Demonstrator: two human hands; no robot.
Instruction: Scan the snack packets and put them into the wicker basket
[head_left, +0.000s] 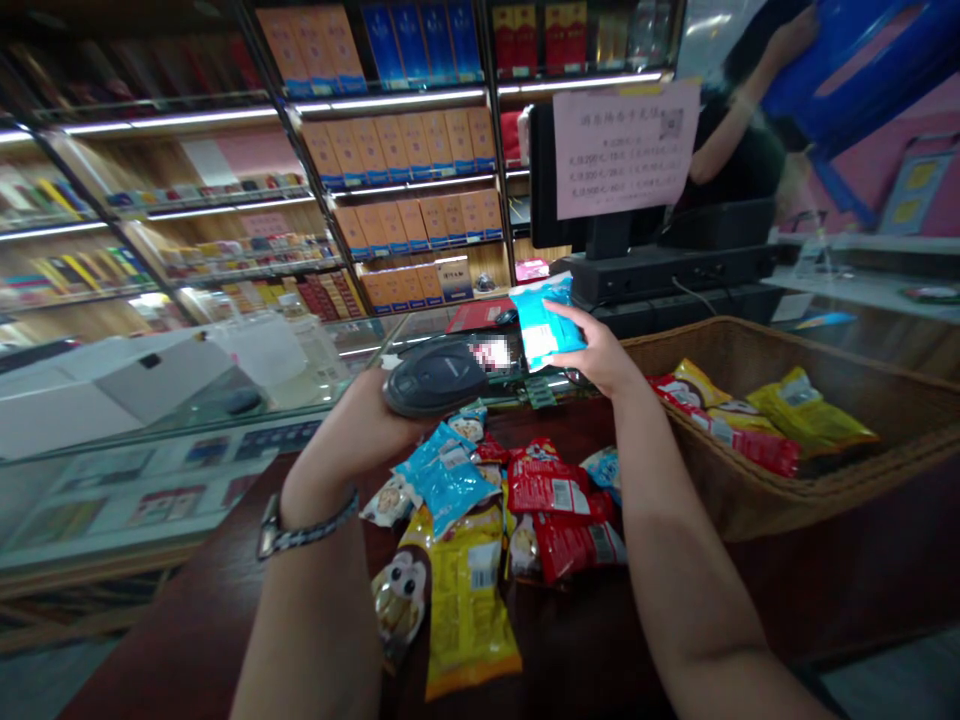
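My left hand (360,425), with a watch on its wrist, is closed around a black handheld barcode scanner (435,378) held above the dark wooden counter (862,570). My right hand (596,350) grips a light blue snack packet (545,322) right beside the scanner's head. Below both hands lies a heap of snack packets (487,520): blue, red and yellow ones, plus one with cartoon eyes.
A wicker basket (750,490) on the right holds red and yellow packets. Behind stand a black monitor base (660,270) and a pink paper notice (622,150). Glass display cases and lit shelves of boxes fill the left. Another person's arm (731,130) shows top right.
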